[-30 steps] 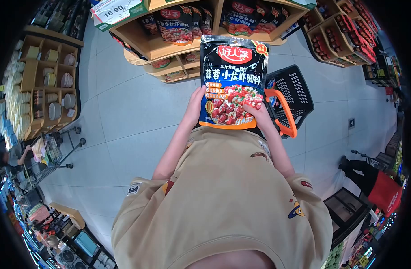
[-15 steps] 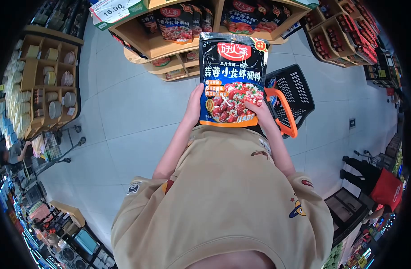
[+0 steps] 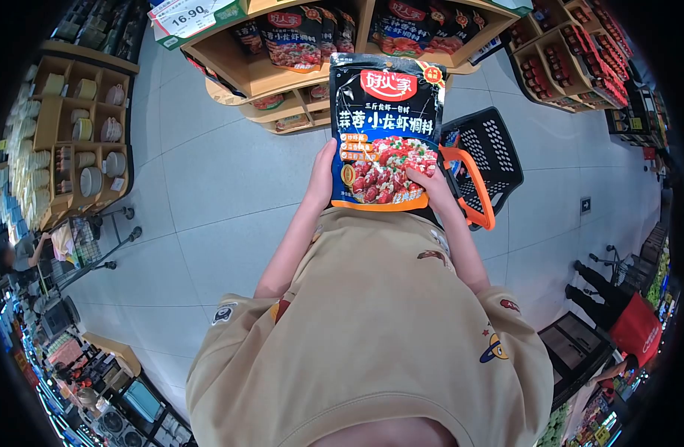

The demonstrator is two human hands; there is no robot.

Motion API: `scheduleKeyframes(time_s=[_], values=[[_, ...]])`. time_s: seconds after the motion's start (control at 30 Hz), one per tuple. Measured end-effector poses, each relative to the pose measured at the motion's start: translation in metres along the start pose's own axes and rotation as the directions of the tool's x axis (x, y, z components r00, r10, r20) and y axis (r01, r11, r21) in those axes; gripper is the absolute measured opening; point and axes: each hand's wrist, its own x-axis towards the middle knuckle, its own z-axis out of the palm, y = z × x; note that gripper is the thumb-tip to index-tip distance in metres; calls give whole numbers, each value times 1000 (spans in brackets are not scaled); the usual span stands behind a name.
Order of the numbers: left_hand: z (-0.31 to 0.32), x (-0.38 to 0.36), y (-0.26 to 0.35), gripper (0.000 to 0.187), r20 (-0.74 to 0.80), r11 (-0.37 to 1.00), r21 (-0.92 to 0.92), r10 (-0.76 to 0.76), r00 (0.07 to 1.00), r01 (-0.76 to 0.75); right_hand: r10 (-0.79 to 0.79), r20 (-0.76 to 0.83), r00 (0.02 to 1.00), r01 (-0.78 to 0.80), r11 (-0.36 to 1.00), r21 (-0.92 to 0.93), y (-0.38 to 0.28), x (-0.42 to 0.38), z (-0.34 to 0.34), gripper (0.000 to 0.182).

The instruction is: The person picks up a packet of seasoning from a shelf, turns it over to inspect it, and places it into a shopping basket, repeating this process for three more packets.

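Note:
A black and blue seasoning pouch with an orange bottom edge is held upright in front of me, its printed front facing up to the camera. My left hand grips its left edge, most of the fingers hidden behind it. On the lower right my right hand holds the pouch, with the thumb over the food picture. A black basket with an orange handle hangs beside my right forearm.
Ahead, a wooden shelf holds similar pouches under a price sign. Bowls fill a rack on the left. A person in red and a cart are at the right; another cart stands at the left.
The person in red at the right has shifted slightly, and more of the cart near them shows. My hands and the pouch are almost unmoved.

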Motion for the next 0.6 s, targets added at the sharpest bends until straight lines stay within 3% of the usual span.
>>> scheduleKeyframes(time_s=[0.37, 0.5, 0.53, 0.57, 0.6], values=[[8, -6, 6, 41, 6, 1000, -6, -7, 1000, 7, 38, -29, 999, -37, 999, 17, 7, 1, -6, 38], [-1, 1, -7, 38, 54, 998, 52, 43, 998, -45, -37, -70, 997, 34, 999, -41, 5, -4, -2, 32], [8, -2, -8, 40, -42, 829, 496, 321, 946, -259, -81, -85, 993, 72, 993, -96, 3, -7, 2, 28], [14, -5, -6, 46, 2, 442, 838, 584, 812, -319, -82, -85, 993, 73, 993, -95, 0, -10, 7, 28], [16, -7, -2, 63, 94, 335, 877, 582, 807, -344, -152, -101, 983, 128, 968, -216, -3, -13, 13, 26]])
